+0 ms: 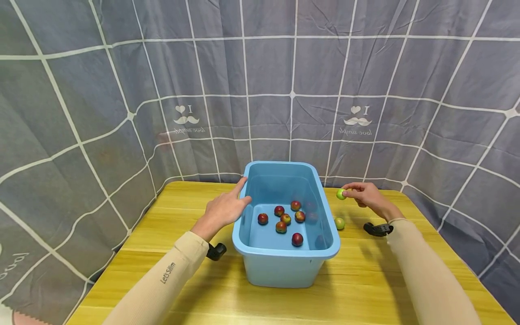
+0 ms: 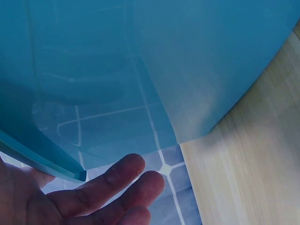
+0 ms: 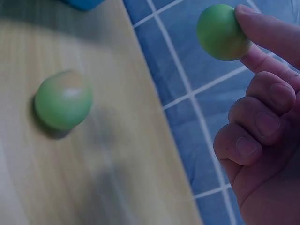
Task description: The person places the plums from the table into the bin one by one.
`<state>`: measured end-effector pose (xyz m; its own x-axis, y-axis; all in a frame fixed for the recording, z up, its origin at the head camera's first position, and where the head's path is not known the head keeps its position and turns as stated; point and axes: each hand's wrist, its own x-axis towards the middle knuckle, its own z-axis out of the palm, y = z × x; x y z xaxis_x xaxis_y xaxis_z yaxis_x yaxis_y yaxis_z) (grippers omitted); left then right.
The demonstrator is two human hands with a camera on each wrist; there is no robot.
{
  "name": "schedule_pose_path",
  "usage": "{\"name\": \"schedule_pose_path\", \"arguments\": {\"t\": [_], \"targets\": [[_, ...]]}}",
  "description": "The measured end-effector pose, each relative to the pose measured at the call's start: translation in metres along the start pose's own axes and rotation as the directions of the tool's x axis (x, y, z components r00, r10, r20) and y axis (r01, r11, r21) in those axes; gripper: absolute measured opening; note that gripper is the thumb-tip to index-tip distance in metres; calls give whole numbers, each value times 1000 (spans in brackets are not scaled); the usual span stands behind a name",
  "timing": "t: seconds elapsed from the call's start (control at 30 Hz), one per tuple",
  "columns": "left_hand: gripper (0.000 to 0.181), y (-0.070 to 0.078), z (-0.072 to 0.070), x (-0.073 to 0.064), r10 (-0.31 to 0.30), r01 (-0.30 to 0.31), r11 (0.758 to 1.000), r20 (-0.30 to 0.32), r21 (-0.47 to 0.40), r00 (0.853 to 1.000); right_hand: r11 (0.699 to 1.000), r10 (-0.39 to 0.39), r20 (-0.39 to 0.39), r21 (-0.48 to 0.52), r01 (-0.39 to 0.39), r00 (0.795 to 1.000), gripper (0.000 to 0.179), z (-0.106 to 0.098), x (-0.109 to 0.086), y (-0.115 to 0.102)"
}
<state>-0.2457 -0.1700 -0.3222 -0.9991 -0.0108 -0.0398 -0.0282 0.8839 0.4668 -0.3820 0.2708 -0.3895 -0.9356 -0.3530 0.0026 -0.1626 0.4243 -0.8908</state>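
Observation:
My right hand (image 1: 371, 198) pinches a small green apple (image 3: 224, 33) between thumb and index finger, above the table right of a blue tub (image 1: 284, 271). The other fingers curl into the palm. Below, a second green apple (image 3: 64, 100) lies on the table beside the tub. At the tub's left side, my left hand (image 1: 225, 208) rests at the rim, index finger stretched forward and thumb over the edge. The left wrist view shows its other fingers (image 2: 117, 176) extended under the rim, outside the tub. Several small red apples (image 1: 281, 226) lie spread on the tub's floor.
The tub stands on a yellow wooden table (image 1: 195, 298). Grey curtains (image 1: 268, 81) with white grid lines hang behind the table and on both sides. Black wrist straps (image 1: 378, 229) sit on both forearms.

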Motion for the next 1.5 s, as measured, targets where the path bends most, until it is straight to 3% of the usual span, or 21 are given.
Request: {"name": "schedule_pose_path", "arguments": {"t": [0.3, 0.73, 1.0, 1.33, 1.5], "targets": [[71, -1, 1, -1, 2, -2, 1000, 4, -9, 1000, 997, -14, 2, -81, 14, 1000, 47, -3, 2, -43], [71, -1, 1, 1, 8, -8, 1000, 3, -7, 1000, 973, -139, 40, -182, 144, 990, 40, -3, 9, -90], [71, -1, 1, 1, 8, -8, 1000, 5, -11, 1000, 941, -190, 91, -267, 207, 978, 37, 2, 11, -121], [72, -1, 0, 1, 8, -8, 1000, 12, -9, 1000, 910, -199, 148, -338, 239, 969, 31, 18, 19, -156], [71, -1, 0, 1, 10, -10, 1000, 12, -9, 1000, 887, -223, 222, -357, 292, 949, 29, 29, 27, -172]]}}
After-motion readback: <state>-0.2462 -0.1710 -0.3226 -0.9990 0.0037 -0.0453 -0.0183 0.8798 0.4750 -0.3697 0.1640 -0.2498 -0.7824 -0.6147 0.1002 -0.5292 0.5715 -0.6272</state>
